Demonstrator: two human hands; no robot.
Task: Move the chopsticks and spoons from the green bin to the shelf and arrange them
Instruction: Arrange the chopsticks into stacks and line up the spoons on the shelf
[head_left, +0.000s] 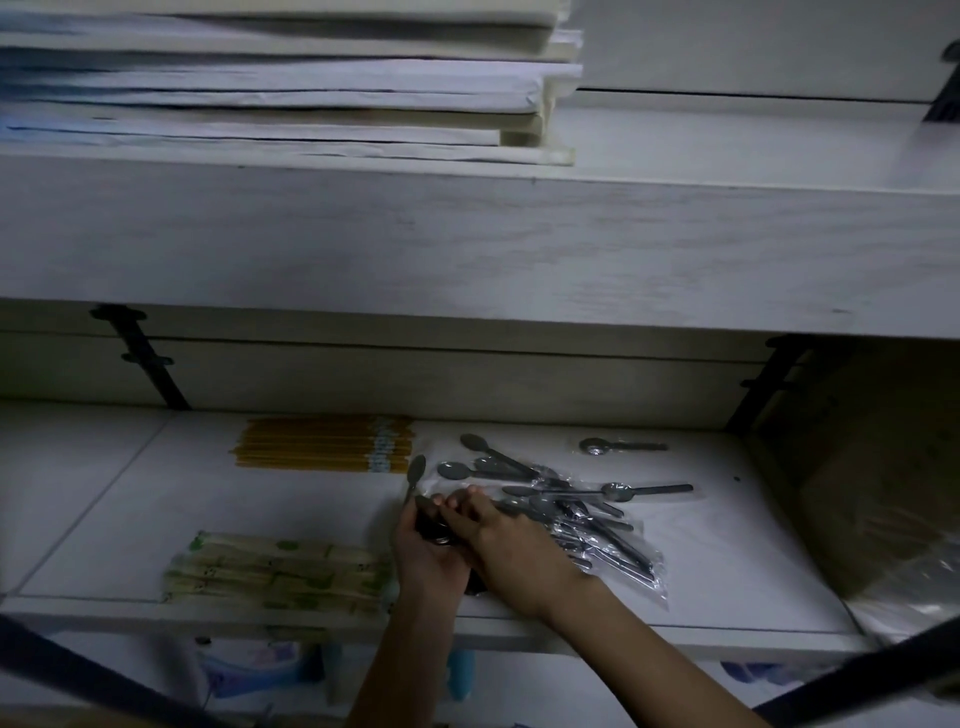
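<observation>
Both my hands are on the lower shelf. My left hand grips a small bunch of metal spoons; one spoon sticks up out of it. Just to its right, my right hand lies over the bunch, fingers curled on the handles. A loose pile of wrapped spoons spreads to the right of my hands. One single spoon lies apart at the back. Yellow chopsticks sit in a neat row at the back left. Paper-wrapped chopsticks lie at the shelf's front edge. The green bin is out of view.
A thick upper shelf overhangs the work area and carries a stack of white sheets. Black brackets stand at the back left and right. A brown box fills the right end of the lower shelf.
</observation>
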